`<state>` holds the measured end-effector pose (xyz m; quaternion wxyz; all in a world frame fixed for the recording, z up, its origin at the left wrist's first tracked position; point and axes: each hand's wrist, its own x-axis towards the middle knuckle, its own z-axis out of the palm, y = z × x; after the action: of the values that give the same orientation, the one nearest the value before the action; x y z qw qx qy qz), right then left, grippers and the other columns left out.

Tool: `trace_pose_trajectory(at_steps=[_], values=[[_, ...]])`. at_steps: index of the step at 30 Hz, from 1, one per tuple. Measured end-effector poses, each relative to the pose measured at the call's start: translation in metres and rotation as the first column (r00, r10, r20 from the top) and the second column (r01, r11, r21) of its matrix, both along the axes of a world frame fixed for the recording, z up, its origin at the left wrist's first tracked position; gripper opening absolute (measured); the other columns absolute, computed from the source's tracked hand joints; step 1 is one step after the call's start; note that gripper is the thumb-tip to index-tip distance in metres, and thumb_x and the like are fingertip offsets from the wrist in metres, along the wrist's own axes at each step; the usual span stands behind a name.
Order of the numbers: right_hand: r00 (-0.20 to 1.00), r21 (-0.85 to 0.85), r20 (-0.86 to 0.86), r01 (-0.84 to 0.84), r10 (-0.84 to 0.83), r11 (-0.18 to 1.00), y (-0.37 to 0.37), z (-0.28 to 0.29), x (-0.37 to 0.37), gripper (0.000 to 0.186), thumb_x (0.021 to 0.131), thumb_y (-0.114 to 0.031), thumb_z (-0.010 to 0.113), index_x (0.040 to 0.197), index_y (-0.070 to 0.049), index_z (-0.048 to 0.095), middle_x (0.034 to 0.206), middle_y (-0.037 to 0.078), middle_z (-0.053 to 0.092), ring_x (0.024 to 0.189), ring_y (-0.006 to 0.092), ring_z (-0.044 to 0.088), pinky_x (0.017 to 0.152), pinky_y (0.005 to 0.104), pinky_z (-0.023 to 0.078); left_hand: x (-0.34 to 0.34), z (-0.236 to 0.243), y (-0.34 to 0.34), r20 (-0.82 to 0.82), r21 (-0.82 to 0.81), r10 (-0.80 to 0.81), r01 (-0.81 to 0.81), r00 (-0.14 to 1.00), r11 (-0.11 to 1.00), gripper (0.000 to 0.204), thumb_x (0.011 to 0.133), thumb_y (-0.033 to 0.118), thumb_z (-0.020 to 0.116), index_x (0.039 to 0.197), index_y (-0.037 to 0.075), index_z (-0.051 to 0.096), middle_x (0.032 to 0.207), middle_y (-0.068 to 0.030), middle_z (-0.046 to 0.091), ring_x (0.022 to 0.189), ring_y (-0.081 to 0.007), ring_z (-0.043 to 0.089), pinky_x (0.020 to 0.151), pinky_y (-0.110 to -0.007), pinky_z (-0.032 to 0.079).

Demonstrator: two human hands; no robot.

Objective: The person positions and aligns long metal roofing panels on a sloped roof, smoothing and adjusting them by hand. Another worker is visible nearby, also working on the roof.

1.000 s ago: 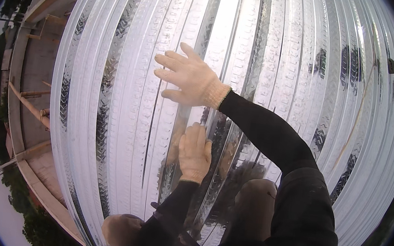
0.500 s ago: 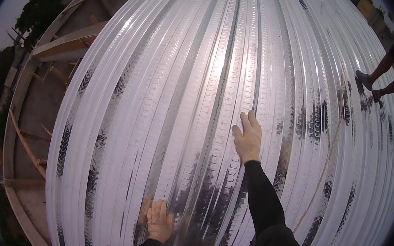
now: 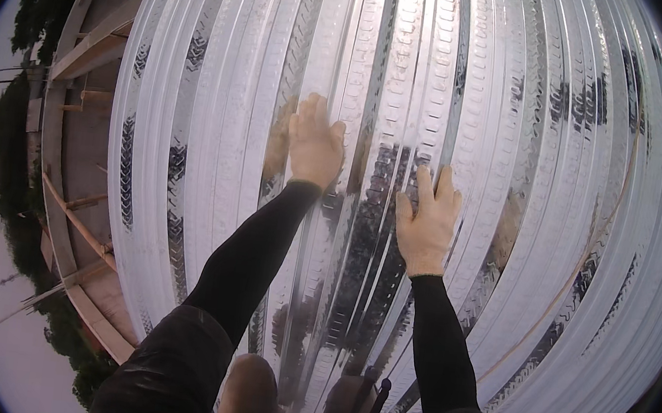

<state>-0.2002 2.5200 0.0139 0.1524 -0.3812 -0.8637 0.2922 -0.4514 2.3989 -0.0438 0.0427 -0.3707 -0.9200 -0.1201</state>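
Note:
Under both hands stretches a deck of shiny ribbed metal sheets (image 3: 232, 115), its long ridges running away from me. My left hand (image 3: 315, 142), in a pale work glove, lies on the ribs with its fingers reaching forward. To the right and a little nearer, my right hand (image 3: 429, 221), gloved alike, rests with fingers apart on the ribs. Neither hand holds anything. Dark reflections streak the metal around and between them. Black sleeves cover both forearms.
Beyond the left edge of the sheets are timber beams (image 3: 97, 49) and wooden props (image 3: 76, 216) over a lower level. A thin reddish cord (image 3: 559, 299) trails across the ribs at right. My knees (image 3: 250, 396) show at the bottom, beside a dark-handled tool (image 3: 376, 409).
My left hand has moved forward from near my knees to ahead of the right hand. The view has shifted, and the other person's legs at right have left it.

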Motion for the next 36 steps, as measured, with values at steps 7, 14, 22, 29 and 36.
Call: trace_pose_trajectory(at_steps=[7, 14, 22, 29, 36], values=[[0.993, -0.004, 0.112, -0.047, 0.047, 0.999, 0.003, 0.005, -0.006, 0.067, 0.099, -0.023, 0.088, 0.161, -0.006, 0.069, 0.175, 0.041, 0.049, 0.156, 0.0617, 0.051, 0.136, 0.0705, 0.034, -0.001, 0.008, 0.004, 0.104, -0.067, 0.033, -0.026, 0.994, 0.997, 0.075, 0.121, 0.039, 0.062, 0.179, -0.003, 0.041, 0.189, -0.0217, 0.041, 0.177, -0.0424, 0.034, 0.145, -0.059, 0.024], [0.983, -0.056, 0.165, -0.073, 0.081, 0.996, 0.004, 0.002, -0.001, 0.068, 0.1, -0.025, 0.087, 0.162, -0.003, 0.066, 0.174, 0.048, 0.045, 0.154, 0.071, 0.046, 0.135, 0.0741, 0.033, -0.01, 0.019, 0.014, 0.15, -0.074, 0.044, -0.033, 0.988, 0.997, 0.08, 0.119, 0.04, 0.066, 0.18, -0.004, 0.04, 0.189, -0.023, 0.041, 0.177, -0.045, 0.035, 0.145, -0.061, 0.026], [0.974, -0.12, 0.207, -0.065, 0.089, 0.991, 0.007, 0.012, -0.006, 0.063, 0.099, -0.023, 0.083, 0.156, -0.002, 0.068, 0.171, 0.05, 0.046, 0.152, 0.0729, 0.046, 0.133, 0.0785, 0.033, -0.172, -0.008, 0.184, 0.0, -0.029, 0.003, -0.003, 1.0, 1.0, 0.077, 0.124, 0.05, 0.052, 0.18, -0.002, 0.044, 0.191, -0.0196, 0.04, 0.177, -0.0393, 0.035, 0.145, -0.054, 0.024], [0.952, -0.166, 0.292, -0.04, 0.088, 0.985, 0.008, 0.015, -0.003, 0.06, 0.096, -0.022, 0.081, 0.151, -0.001, 0.07, 0.17, 0.049, 0.046, 0.151, 0.0734, 0.046, 0.133, 0.079, 0.033, -0.201, -0.002, 0.228, 0.072, -0.151, 0.063, -0.052, 0.995, 0.987, 0.086, 0.126, 0.059, 0.042, 0.186, -0.001, 0.035, 0.195, -0.0214, 0.031, 0.182, -0.0389, 0.024, 0.149, -0.054, 0.016], [0.976, 0.032, 0.212, 0.033, -0.039, 0.999, 0.024, 0.019, -0.053, 0.059, 0.104, -0.029, 0.074, 0.153, 0.002, 0.068, 0.173, 0.046, 0.047, 0.152, 0.0719, 0.048, 0.132, 0.0791, 0.034, -0.201, 0.006, 0.229, 0.13, -0.055, 0.045, -0.038, 0.991, 0.998, 0.097, 0.12, 0.063, 0.057, 0.184, -0.006, 0.034, 0.195, -0.0245, 0.031, 0.182, -0.0417, 0.024, 0.149, -0.055, 0.016]])
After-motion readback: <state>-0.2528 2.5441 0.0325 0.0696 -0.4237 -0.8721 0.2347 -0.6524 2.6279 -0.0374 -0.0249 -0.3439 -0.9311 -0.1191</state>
